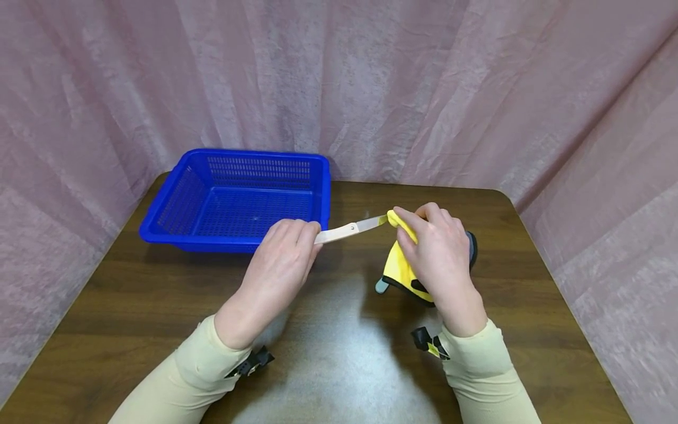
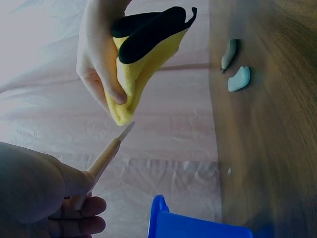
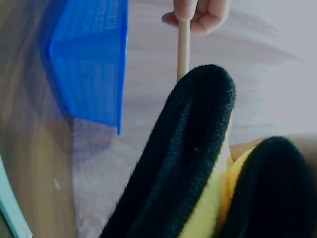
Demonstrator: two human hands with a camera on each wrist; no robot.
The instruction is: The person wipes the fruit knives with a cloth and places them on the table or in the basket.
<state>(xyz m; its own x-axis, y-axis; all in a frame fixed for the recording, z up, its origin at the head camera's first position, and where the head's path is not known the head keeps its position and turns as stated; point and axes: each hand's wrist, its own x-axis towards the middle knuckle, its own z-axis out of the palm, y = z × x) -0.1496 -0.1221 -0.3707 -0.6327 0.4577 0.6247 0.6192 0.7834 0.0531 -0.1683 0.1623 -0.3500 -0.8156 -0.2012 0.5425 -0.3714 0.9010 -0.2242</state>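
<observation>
In the head view my left hand [image 1: 281, 253] grips the pale handle of a knife [image 1: 337, 233], its blade pointing right and slightly up. My right hand [image 1: 436, 250] pinches a fold of a yellow cloth with black edging [image 1: 398, 265] at the blade's tip. The left wrist view shows the knife [image 2: 105, 157] slanting toward the pinched cloth [image 2: 148, 69], with the thumb on the handle. Black edging of the cloth [image 3: 173, 148] fills much of the right wrist view and hides the blade there.
A blue perforated basket [image 1: 238, 240] stands at the back left of the wooden table [image 1: 132, 318]. Two small pale teal objects lie on the table, one curved [image 2: 229, 54], one stubby [image 2: 239, 79]. Pink curtains [image 1: 360, 88] hang behind and beside the table.
</observation>
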